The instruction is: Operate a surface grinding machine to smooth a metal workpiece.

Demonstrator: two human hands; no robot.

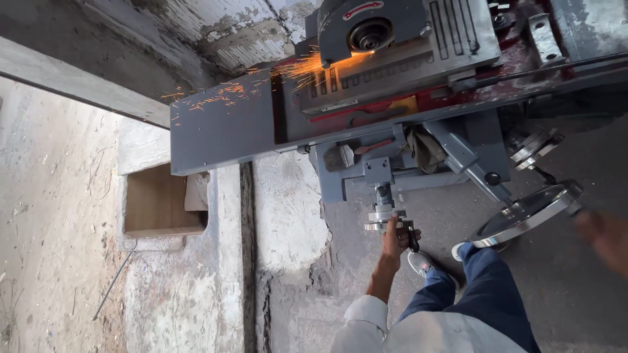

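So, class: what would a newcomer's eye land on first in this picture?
Orange sparks spray leftward from the grinding wheel at the top, across the grey machine table. Below, the left hand grips a small handwheel under the machine. At the right edge, the blurred right hand sits beside the large handwheel.

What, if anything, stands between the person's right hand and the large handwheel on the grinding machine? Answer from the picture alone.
Nothing visible stands between them. The right hand, blurred at the frame's right edge, sits just beside the large handwheel, with only bare floor showing in the gap. The left hand is apart from this, already gripping the small handwheel under the machine's front.
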